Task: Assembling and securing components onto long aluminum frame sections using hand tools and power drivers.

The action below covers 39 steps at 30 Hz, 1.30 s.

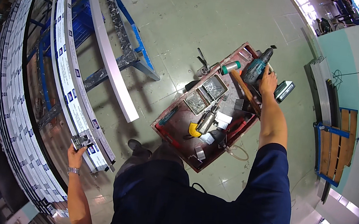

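My left hand (75, 156), with a watch at the wrist, pinches a small grey metal fitting (80, 140) against the near end of a long film-wrapped metal profile (71, 94). My right hand (268, 84) is wrapped round the handle of a teal and black cordless drill (254, 71), its battery (284, 91) sticking out to the right. The drill is over the far right corner of a red tool tray (171, 143). Close to it in the tray are a hammer with a wooden handle (244, 89) and a green-capped cylinder (230, 67).
The tray also holds a two-part box of screws (205, 94), a second power tool (207, 121) and a yellow tape measure (194, 130). A bare profile (108, 52) juts across a blue-legged stand (137, 38). Stacked wrapped profiles (13, 103) line the left side. A wooden-slatted rack (336, 144) stands right.
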Each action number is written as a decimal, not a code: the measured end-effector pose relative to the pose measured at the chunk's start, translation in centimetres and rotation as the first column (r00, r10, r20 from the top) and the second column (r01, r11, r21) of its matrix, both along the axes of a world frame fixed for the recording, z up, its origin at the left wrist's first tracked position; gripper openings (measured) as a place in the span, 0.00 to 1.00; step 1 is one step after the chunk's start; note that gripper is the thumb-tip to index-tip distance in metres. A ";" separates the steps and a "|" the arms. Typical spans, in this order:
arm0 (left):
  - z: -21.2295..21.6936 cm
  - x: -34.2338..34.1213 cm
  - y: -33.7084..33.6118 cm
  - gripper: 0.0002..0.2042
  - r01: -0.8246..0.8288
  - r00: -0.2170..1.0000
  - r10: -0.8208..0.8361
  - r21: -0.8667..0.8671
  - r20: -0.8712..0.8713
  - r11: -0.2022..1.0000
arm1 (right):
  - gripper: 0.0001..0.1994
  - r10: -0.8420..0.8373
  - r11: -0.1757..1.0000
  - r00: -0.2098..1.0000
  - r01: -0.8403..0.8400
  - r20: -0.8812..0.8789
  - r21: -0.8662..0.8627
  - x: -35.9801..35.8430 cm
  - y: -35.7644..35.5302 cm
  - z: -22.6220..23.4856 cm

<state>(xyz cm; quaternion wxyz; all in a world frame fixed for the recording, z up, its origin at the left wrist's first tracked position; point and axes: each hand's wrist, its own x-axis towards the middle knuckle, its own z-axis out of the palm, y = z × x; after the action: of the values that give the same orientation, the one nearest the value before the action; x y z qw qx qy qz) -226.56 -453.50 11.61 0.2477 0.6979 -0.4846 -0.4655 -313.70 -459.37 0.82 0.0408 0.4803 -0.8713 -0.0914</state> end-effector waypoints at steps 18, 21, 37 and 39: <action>-0.3 2.3 0.8 0.17 -0.111 0.990 0.102 0.094 0.093 0.989 | 0.31 -0.065 0.993 0.719 -0.023 0.692 0.117 7.8 4.9 5.4; -0.5 1.6 0.0 0.16 -0.082 0.992 0.074 0.080 0.100 0.993 | 0.35 -0.033 0.975 0.657 -0.145 0.753 0.169 8.2 8.7 4.7; 2.2 -0.8 0.1 0.21 0.064 0.993 -0.068 0.039 0.094 0.997 | 0.25 0.268 0.963 0.736 -0.226 0.621 -0.148 18.1 14.0 1.1; 4.9 -1.8 0.6 0.25 -0.038 0.999 0.038 -0.081 -0.004 0.996 | 0.31 0.138 0.973 0.722 -0.227 0.678 0.043 21.8 16.2 0.3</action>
<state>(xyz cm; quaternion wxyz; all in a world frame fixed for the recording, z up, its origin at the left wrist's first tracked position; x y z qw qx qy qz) -228.39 -452.87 16.50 0.2851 0.6958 -0.4896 -0.4414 -291.85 -443.17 1.15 -0.2959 0.5660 -0.7685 0.0383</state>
